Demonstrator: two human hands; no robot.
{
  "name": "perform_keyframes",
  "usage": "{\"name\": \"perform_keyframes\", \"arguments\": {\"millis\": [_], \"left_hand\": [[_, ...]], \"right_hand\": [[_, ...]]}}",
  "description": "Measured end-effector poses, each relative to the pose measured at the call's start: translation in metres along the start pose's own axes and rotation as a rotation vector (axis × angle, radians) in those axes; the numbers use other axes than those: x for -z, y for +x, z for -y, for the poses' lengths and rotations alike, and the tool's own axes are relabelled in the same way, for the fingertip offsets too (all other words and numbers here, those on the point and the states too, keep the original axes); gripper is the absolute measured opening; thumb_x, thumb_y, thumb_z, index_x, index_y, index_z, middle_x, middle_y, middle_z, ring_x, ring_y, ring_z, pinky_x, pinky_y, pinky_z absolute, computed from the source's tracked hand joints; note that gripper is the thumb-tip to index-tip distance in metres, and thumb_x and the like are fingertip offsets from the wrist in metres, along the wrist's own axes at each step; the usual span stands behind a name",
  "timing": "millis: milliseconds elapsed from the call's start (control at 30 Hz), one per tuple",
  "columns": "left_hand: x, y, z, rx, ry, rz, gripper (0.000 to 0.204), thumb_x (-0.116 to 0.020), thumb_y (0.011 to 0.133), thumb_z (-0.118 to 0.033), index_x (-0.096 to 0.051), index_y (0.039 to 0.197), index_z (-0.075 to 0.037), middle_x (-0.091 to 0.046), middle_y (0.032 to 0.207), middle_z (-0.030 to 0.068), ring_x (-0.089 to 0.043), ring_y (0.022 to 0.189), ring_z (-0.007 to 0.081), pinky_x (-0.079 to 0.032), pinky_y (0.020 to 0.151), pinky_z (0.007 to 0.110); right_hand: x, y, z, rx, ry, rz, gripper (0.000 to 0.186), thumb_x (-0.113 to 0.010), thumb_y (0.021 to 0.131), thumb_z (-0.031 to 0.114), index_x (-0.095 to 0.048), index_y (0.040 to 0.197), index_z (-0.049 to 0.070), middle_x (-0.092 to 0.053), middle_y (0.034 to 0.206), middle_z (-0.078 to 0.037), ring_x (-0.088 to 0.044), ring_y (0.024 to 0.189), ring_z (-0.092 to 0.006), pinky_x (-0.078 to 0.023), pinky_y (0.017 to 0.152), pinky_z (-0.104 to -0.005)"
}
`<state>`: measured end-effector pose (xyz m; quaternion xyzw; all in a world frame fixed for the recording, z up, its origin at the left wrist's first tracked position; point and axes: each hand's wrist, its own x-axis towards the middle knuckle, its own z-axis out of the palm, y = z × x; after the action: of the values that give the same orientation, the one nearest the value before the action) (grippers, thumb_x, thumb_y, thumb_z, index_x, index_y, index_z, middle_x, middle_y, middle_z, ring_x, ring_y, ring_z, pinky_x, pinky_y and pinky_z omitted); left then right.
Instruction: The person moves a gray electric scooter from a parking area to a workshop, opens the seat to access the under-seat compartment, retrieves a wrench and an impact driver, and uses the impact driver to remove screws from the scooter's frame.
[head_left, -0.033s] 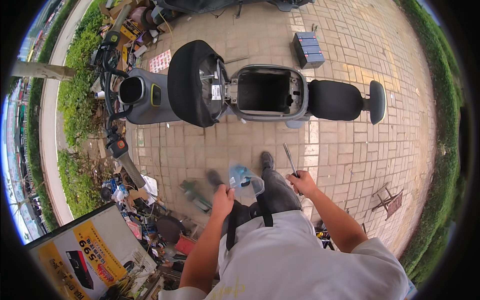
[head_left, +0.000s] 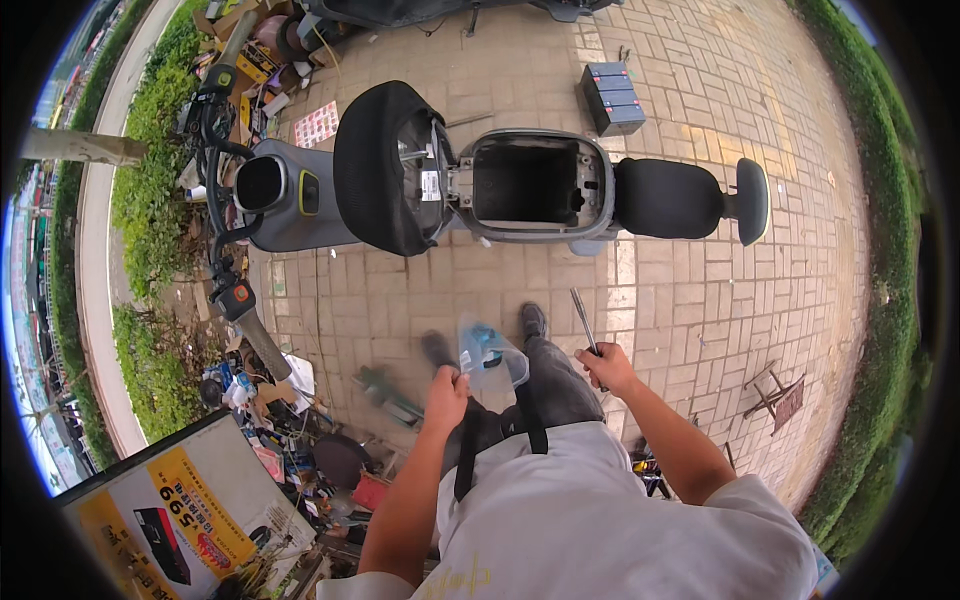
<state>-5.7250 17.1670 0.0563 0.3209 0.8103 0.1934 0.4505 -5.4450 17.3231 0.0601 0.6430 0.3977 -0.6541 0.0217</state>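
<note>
My left hand [head_left: 447,392] is closed on the edge of a clear plastic bag [head_left: 490,352] with something bluish in it, which hangs in front of my legs. In my closed right hand [head_left: 610,370] is a long, slim metal tool [head_left: 583,318] that points away from me; its grip is partly hidden by my fingers, so its exact kind cannot be told. Beyond both hands stands a grey electric scooter [head_left: 310,235], handlebar to the left. Its black seat [head_left: 385,165] is tilted up, baring a dark storage compartment [head_left: 530,180]. Neither hand touches the scooter.
A dark battery pack [head_left: 613,98] sits on the paving behind the scooter. Clutter and a sign board [head_left: 190,500] lie at left; a greenish tool-like object [head_left: 390,395] is near my left foot. A folding stool [head_left: 775,398] stands at right. Another scooter [head_left: 400,12] is at the top.
</note>
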Motion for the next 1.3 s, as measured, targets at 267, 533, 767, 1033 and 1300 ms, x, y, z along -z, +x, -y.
{"name": "perform_keyframes", "arguments": {"millis": [267, 533, 767, 1033, 1300], "left_hand": [[-0.085, 0.118, 0.06, 0.006, -0.134, 0.237, 0.022, -0.055, 0.089, -0.021, -0.05, 0.085, 0.0, -0.061, 0.066, 0.0114, -0.063, 0.06, 0.0216, -0.047, 0.057, 0.037], [-0.172, 0.235, 0.085, 0.263, -0.211, 0.347, 0.021, -0.055, 0.089, -0.017, -0.053, 0.093, 0.003, -0.06, 0.076, 0.0101, -0.059, 0.052, 0.0167, -0.046, 0.045, 0.029], [-0.237, 0.266, 0.117, 0.359, -0.03, 0.393, 0.016, -0.049, 0.095, -0.021, -0.049, 0.093, -0.005, -0.055, 0.074, 0.0022, -0.055, 0.056, 0.0116, -0.045, 0.048, 0.024], [-0.204, 0.133, 0.075, 0.494, -0.123, 0.597, 0.026, -0.053, 0.093, -0.03, -0.052, 0.106, -0.006, -0.06, 0.091, 0.0071, -0.057, 0.07, 0.0157, -0.049, 0.06, 0.03], [-0.205, 0.03, 0.018, 0.463, -0.156, 0.751, 0.04, -0.058, 0.089, -0.039, -0.056, 0.108, -0.004, -0.06, 0.095, 0.0059, -0.056, 0.082, 0.0186, -0.047, 0.076, 0.037]], "right_hand": [[-0.036, -0.04, -0.042, -0.177, 0.1, -0.257, 0.033, -0.065, 0.082, 0.029, -0.056, 0.069, 0.0, -0.05, 0.051, -0.005, -0.046, 0.041, -0.0126, -0.036, 0.039, -0.0298], [-0.11, -0.077, -0.142, -0.456, 0.291, -0.293, 0.03, -0.065, 0.083, 0.028, -0.056, 0.071, 0.002, -0.052, 0.054, -0.003, -0.049, 0.045, -0.0108, -0.039, 0.042, -0.0273], [-0.155, -0.055, -0.217, -0.535, 0.428, -0.246, 0.033, -0.062, 0.082, 0.032, -0.06, 0.078, 0.0, -0.055, 0.058, -0.006, -0.053, 0.052, -0.0138, -0.043, 0.05, -0.0312], [-0.145, -0.037, -0.219, -0.272, 0.601, -0.213, 0.037, -0.061, 0.08, 0.032, -0.063, 0.088, -0.004, -0.057, 0.062, -0.011, -0.054, 0.06, -0.0158, -0.045, 0.058, -0.0334], [-0.121, -0.041, -0.204, -0.1, 0.832, -0.269, 0.028, -0.057, 0.087, 0.026, -0.058, 0.08, 0.0, -0.055, 0.063, -0.007, -0.051, 0.052, -0.0136, -0.042, 0.05, -0.0299]]}}
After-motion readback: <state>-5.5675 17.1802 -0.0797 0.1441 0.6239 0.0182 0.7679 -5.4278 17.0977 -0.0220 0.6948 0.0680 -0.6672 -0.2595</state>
